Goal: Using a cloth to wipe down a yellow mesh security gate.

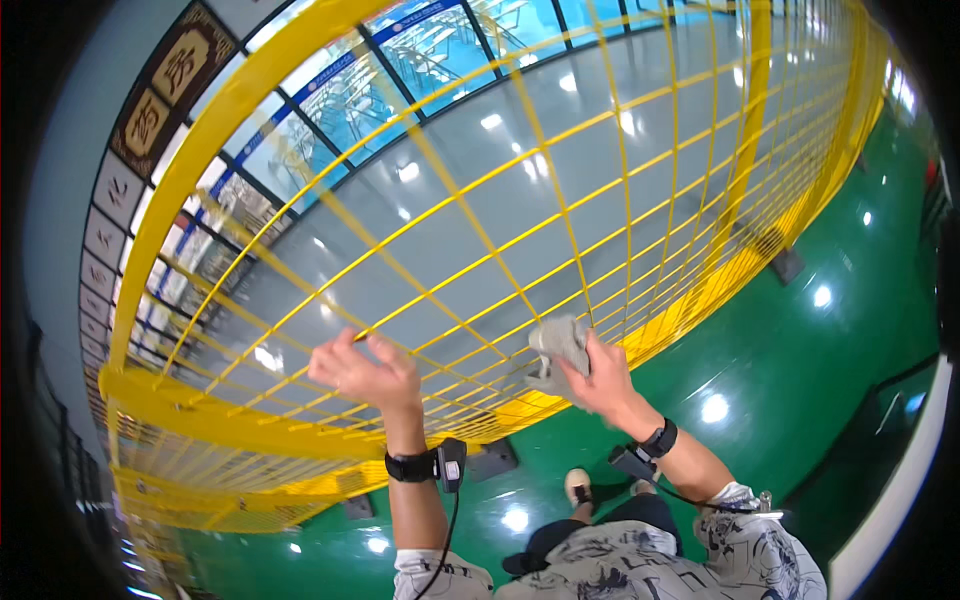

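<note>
A yellow wire mesh fence (470,215) stretches across in front of me. At its lower left part, my left hand (368,372) has its fingers curled at a horizontal wire, the thumb raised apart from them. My right hand (606,384) grips a crumpled grey cloth (562,342) against the mesh, right of the middle. The cloth bunches out past the fingertips and hides the wires behind it. A black strap with a small device circles each wrist.
A thick yellow frame bar (170,215) curves along the fence's left side. Dark feet (787,264) carry the fence on the green floor (720,360). Beyond the mesh lie a grey floor (450,150) and glass panels (420,50). My shoes (578,486) stand close to the fence.
</note>
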{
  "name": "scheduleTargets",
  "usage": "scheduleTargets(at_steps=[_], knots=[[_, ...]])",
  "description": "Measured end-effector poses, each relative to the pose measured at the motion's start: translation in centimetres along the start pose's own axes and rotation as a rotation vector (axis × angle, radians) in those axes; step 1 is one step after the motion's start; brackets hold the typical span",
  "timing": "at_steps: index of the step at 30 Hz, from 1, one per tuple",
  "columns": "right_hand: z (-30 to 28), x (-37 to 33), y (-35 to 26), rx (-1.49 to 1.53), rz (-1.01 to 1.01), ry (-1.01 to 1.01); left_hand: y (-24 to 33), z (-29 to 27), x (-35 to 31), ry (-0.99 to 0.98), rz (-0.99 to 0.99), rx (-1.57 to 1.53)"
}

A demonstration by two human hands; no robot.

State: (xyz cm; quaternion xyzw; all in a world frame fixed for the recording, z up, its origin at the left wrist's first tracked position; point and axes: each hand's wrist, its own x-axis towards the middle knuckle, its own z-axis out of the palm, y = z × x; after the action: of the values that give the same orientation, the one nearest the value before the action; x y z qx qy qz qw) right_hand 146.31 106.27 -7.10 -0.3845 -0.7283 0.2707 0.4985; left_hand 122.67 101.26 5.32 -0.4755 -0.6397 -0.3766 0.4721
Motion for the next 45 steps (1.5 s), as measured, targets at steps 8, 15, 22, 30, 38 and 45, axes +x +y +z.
scheduleTargets(at_steps=[8, 15, 22, 30, 38, 45], knots=[[-7.3, 18.8, -18.0, -0.132, -0.775, 0.619, -0.9, -0.4, 0.5, 0.012, -0.023, -0.090], [-7.0, 23.0, -20.0, -0.543, -0.711, 0.723, 0.4, -0.8, 1.1, -0.029, -0.116, -0.335], [-4.2, 18.8, -16.3, -0.590, -0.601, 0.560, -0.2, 0.0, 0.3, 0.074, -0.171, -0.377], [0.4, 10.0, -5.1, -0.589, -0.478, 0.369, -0.1, 1.1, 1.0, 0.062, -0.201, -0.349], [3.8, 5.0, 2.5, -0.504, -0.397, 0.370, -1.1, 1.2, 0.8, 0.112, -0.193, -0.307], [6.3, -0.2, 7.7, -0.469, -0.409, 0.341, -1.0, 1.1, 0.9, 0.175, -0.166, -0.173]])
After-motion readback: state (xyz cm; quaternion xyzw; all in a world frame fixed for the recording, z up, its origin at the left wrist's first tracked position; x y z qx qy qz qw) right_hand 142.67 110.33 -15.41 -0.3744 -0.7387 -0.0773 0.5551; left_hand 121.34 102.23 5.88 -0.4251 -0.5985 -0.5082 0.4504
